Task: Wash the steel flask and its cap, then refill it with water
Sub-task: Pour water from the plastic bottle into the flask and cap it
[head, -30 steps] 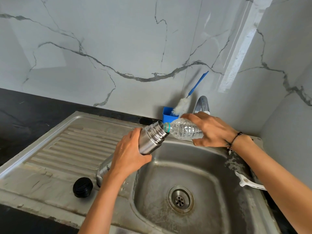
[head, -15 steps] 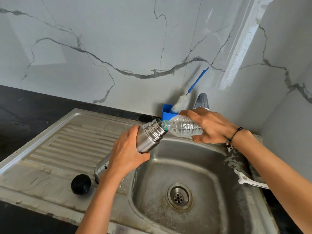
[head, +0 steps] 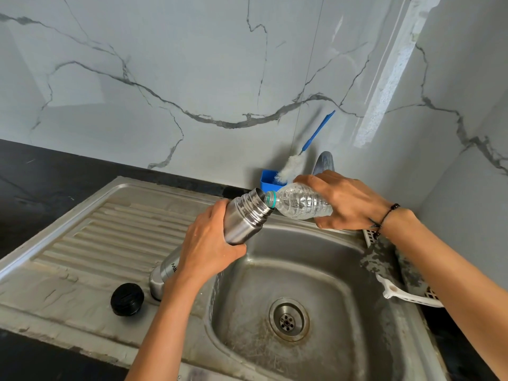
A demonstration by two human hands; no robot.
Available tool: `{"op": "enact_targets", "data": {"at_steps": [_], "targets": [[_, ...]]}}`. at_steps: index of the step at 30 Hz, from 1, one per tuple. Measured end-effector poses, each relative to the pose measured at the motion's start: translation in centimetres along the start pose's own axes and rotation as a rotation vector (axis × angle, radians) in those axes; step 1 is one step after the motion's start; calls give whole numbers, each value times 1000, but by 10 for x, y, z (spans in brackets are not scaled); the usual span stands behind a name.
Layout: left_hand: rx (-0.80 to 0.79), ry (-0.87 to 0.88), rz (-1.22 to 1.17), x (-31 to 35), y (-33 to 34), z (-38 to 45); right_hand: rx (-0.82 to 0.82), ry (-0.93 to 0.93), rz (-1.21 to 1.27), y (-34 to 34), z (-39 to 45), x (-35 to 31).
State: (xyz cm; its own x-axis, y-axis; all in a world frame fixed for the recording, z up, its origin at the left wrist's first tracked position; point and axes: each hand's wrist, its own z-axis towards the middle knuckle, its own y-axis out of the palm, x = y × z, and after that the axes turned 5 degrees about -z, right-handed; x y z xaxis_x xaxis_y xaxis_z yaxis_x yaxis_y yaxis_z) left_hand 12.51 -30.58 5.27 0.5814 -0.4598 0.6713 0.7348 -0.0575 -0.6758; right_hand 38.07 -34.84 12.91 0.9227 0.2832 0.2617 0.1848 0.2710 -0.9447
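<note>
My left hand [head: 209,246] grips the steel flask [head: 244,218] round its middle. The flask leans to the right, its base resting on the draining board and its open mouth raised over the sink's left edge. My right hand [head: 346,202] holds a clear plastic bottle [head: 299,202] almost level, its teal-ringed neck touching the flask's mouth. The flask's black cap [head: 127,299] lies on the draining board, left of the flask's base.
The steel sink [head: 324,259] with its drain [head: 288,319] lies below the hands. A blue holder [head: 268,181] with a blue-handled white bottle brush [head: 292,166] stands by the tap [head: 324,162]. A white plastic rack [head: 404,292] and a mottled cloth [head: 376,259] sit on the right rim.
The plastic bottle's neck has stayed at the flask's mouth; both hands have kept their grip and barely shifted.
</note>
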Motion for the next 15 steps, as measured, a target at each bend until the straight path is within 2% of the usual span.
{"op": "enact_targets", "data": {"at_steps": [15], "targets": [[-21,-37,-21,9,3,-3,3,-12,-36,-10,-7,3]]}}
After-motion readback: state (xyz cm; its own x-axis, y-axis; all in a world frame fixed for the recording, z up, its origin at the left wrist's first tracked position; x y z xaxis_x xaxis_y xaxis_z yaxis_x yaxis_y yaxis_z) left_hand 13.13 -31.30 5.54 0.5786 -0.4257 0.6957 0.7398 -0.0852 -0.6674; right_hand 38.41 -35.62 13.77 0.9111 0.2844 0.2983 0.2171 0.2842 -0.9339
